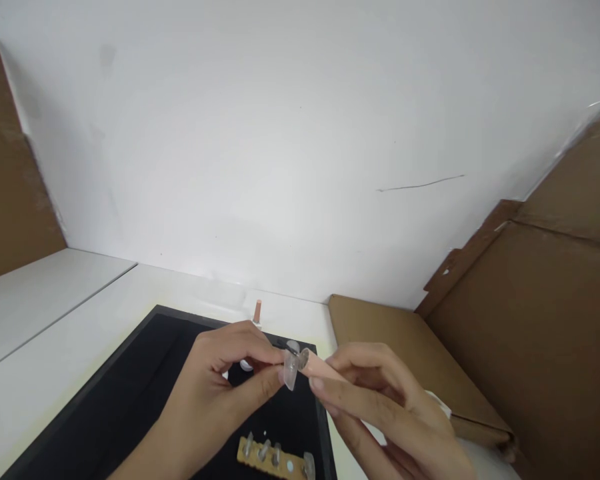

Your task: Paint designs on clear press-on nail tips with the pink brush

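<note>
Between my two sets of fingers, a small curved piece of clear plastic [291, 375] sits upright, slightly tilted. My left fingers [260, 392] pinch its near edge, thumb and forefinger pressed together on it. My right fingers [360, 401] close around a tapered, peach-coloured handle [323, 369] with a clear, round, open-looking end that points at the plastic piece. A thin dark tip [286, 347] runs out past the top of that piece towards my left fingers; whether it touches the plastic I cannot tell. Just behind it I see a second rounded, translucent shape [294, 345], partly hidden.

Just beyond my left fingers, another peach-coloured tapered cap [257, 311] stands upright, its lower end screened by my hand. A small white round object [246, 365] shows partly behind those same fingers. Below both sets of fingers, on my side, a tan strip with a wavy edge [257, 463] carries several clear upright pieces [277, 455] and a pale round spot [289, 466]. It rests on a black flat mat [145, 380], which lies on the white surface [75, 327] under and left of my left fingers. Beyond my right fingers lies a brown cardboard box [380, 327].
</note>
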{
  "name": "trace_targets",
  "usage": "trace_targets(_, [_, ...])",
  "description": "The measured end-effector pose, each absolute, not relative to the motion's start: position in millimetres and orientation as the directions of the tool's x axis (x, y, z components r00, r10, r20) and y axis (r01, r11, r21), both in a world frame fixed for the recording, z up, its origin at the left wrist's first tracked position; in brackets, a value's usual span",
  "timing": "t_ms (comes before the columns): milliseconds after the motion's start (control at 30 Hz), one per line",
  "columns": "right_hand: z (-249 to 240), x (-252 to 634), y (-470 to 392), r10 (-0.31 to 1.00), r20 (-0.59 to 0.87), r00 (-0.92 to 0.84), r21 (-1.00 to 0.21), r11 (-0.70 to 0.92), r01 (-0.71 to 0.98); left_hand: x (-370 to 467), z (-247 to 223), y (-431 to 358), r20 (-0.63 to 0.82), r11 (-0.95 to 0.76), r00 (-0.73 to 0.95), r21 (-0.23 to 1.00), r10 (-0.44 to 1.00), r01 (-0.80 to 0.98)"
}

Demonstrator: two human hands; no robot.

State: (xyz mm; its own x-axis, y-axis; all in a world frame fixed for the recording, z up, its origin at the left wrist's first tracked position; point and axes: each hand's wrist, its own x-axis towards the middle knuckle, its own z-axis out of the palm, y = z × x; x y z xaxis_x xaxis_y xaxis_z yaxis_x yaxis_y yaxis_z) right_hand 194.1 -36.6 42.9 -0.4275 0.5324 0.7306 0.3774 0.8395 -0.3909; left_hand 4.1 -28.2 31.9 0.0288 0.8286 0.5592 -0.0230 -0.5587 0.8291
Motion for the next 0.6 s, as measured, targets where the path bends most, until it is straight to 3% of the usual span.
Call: trace_targets(600, [44.2, 191.0, -41.4, 0.538, 0.763, -0.359, -0.385, 0.824, 0.417, 5.1, 35.2, -27.6, 0.592, -0.591, 0.026, 0.806, 0.805, -0.034])
